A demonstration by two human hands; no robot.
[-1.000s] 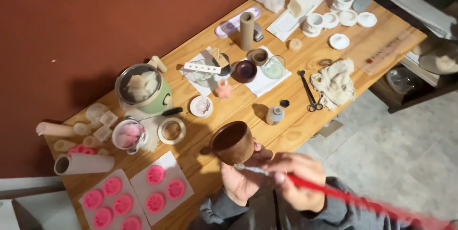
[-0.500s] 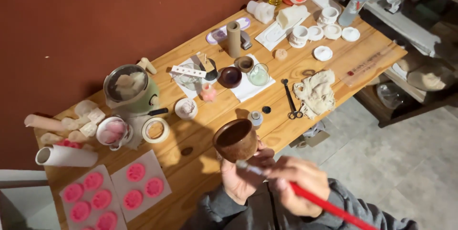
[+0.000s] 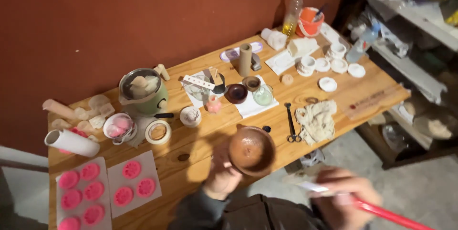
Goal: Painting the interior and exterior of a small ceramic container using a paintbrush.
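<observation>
Since the earlier frame, the brown bowl (image 3: 251,150) has been tipped so its open mouth now faces the camera, and the right hand (image 3: 347,196) has drawn away to the right, taking the red-handled brush (image 3: 381,212) clear of the rim. Left hand (image 3: 220,178) is closed around the bowl from below and behind, fingers wrapped on its underside, holding it up over the near edge of the wooden table (image 3: 200,161). Right hand is closed on the brush handle; its pale bristle end is blurred and points toward the bowl without touching it. Scissors (image 3: 290,124) and a crumpled cloth (image 3: 317,121) lie on the table just beyond the bowl, and pink moulded pieces (image 3: 131,169) rest on paper to the left. Risk noted: the bowl is held partly beyond the table edge, so a loosened hold would likely drop it to the floor; any wet coating on the brush could drip onto the dark sleeve (image 3: 248,213) below.
</observation>
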